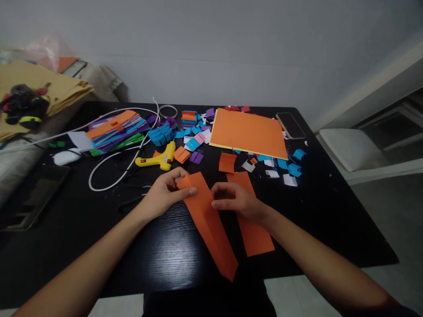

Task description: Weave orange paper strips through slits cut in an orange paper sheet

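My left hand (167, 190) pinches the upper end of a creased orange paper strip (211, 229), thumb on top. The strip slants down toward the table's front edge. At the strip's right edge is my right hand (236, 200), its fingers curled and thumb close to the index finger; whether it grips the edge is hard to tell. Beneath my right hand and wrist a second orange strip (254, 235) lies flat on the black table. A small folded orange piece (227, 163) rests just above that strip.
A yellow glue gun (158, 159), a white cable (90, 178) and stacked coloured papers (115, 130) lie at the left. Orange sheets (251, 132) and a phone (291, 126) are at the back right. Small paper pieces (196, 141) are scattered between them.
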`<state>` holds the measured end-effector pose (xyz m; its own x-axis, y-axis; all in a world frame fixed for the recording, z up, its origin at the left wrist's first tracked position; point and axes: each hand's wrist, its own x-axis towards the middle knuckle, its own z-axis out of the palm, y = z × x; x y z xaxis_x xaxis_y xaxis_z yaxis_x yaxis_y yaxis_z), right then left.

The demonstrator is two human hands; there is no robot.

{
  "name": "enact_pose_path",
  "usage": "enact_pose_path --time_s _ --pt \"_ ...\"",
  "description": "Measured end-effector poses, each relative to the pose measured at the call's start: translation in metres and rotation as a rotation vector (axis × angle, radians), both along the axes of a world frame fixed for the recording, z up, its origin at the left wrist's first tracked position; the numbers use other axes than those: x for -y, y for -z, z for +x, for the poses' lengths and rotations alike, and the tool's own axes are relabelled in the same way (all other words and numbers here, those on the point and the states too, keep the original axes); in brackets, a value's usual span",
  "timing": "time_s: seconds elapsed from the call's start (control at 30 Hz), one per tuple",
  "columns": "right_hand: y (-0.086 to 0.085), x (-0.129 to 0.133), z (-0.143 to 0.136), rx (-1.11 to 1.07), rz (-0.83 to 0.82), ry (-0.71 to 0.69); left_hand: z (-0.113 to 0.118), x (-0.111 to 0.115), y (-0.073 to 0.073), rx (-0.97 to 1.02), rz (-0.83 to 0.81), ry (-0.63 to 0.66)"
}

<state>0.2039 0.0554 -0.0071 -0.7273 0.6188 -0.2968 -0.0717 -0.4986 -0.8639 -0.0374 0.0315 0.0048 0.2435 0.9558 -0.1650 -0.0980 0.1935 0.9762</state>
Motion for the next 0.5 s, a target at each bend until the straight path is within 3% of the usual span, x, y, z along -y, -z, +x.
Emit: enact_pose_path --time_s 0.17,0.5 --pt "0.0025 0.0015 -0.0023 -0.008 0.021 -0.025 0.0026 0.0019 -0.0013 -0.137 0.016 0.048" --pt "0.0048 0.0009 -0.0027 0.011 0.051 -0.054 0.0008 0.0058 0.0017 -0.211 0.027 0.143"
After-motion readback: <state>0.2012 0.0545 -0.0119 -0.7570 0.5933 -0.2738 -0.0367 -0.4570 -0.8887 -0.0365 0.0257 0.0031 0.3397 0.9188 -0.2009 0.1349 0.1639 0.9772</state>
